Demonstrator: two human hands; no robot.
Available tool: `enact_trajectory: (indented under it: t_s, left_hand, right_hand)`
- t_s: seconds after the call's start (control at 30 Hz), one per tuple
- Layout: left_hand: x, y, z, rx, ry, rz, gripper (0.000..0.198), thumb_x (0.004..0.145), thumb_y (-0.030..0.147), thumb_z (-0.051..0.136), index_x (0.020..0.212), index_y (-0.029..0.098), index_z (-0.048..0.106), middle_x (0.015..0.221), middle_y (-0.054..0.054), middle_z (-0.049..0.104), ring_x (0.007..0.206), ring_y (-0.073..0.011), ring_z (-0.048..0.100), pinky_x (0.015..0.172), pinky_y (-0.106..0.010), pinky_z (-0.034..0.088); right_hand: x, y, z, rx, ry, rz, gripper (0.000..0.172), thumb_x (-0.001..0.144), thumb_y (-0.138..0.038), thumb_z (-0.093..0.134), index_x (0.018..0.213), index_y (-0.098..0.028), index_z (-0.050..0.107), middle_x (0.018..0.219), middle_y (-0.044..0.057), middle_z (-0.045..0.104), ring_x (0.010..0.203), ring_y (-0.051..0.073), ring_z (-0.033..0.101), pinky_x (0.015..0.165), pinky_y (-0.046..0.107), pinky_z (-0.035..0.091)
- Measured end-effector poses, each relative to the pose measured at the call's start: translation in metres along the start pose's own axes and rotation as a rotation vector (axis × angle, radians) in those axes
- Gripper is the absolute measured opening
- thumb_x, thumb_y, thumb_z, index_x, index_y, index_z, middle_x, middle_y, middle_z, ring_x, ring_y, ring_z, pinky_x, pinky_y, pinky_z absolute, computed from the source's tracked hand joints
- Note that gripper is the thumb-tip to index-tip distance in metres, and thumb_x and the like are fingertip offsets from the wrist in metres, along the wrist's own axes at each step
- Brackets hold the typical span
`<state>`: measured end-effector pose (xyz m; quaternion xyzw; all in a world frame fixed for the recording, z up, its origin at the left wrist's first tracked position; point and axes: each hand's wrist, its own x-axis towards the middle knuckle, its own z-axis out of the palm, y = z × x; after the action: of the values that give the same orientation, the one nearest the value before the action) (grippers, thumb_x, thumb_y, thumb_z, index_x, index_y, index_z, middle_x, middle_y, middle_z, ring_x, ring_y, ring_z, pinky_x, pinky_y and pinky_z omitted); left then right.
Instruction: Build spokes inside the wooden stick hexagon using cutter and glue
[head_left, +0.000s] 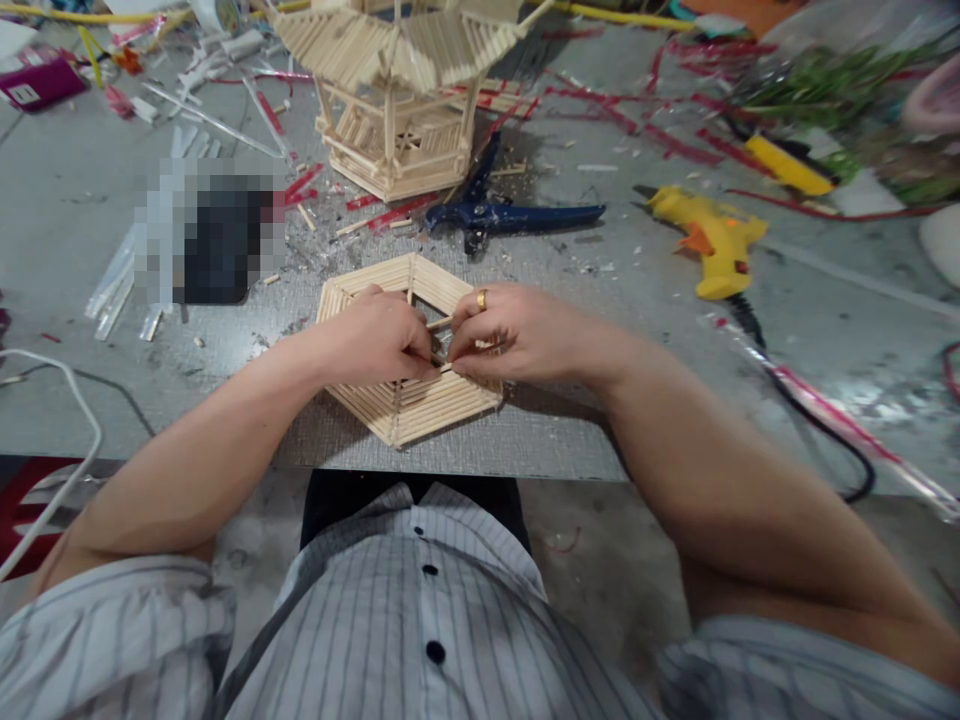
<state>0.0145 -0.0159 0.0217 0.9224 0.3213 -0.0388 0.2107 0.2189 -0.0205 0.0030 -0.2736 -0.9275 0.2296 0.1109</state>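
A hexagonal panel of thin wooden sticks (442,405) lies flat on the grey table near its front edge, with an opening at its middle. My left hand (379,335) rests over the panel's left part, fingers curled and pinched at the opening's lower edge. From the right, my right hand (517,335), with a ring on one finger, pinches at the same spot. A short wooden stick (446,368) shows between the two sets of fingertips. The fingers partly hide it, so how it joins the panel is unclear.
Behind the panel stand blue-handled pliers (517,215) and a pavilion model of wooden sticks (397,110). A yellow glue gun (709,240) lies right, its black cord running toward the front edge. Clear glue sticks (120,275) and a dark blurred-out object (225,240) are left.
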Motion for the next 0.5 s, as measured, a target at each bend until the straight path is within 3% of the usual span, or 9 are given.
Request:
enact_trajectory:
  t_s: [0.3, 0.5]
  left_hand:
    - [-0.0011, 0.0005, 0.0001, 0.0, 0.028, 0.015, 0.025, 0.079, 0.035, 0.059, 0.063, 0.021, 0.072, 0.067, 0.0, 0.071, 0.068, -0.0126, 0.058, 0.075, -0.03, 0.034]
    - [-0.0025, 0.0033, -0.0031, -0.084, 0.054, -0.021, 0.023, 0.081, 0.032, 0.056, 0.079, 0.021, 0.077, 0.074, -0.001, 0.075, 0.069, -0.0121, 0.062, 0.072, -0.026, 0.038]
  right_hand:
    - [0.0006, -0.0019, 0.0008, -0.018, 0.006, 0.0, 0.019, 0.085, -0.026, 0.054, 0.078, -0.021, 0.072, 0.081, 0.006, 0.067, 0.08, 0.018, 0.059, 0.078, 0.033, 0.043]
    - [-0.0007, -0.0026, -0.002, -0.011, 0.004, -0.017, 0.021, 0.086, -0.028, 0.053, 0.081, -0.017, 0.071, 0.084, 0.01, 0.067, 0.083, 0.02, 0.06, 0.08, 0.036, 0.043]
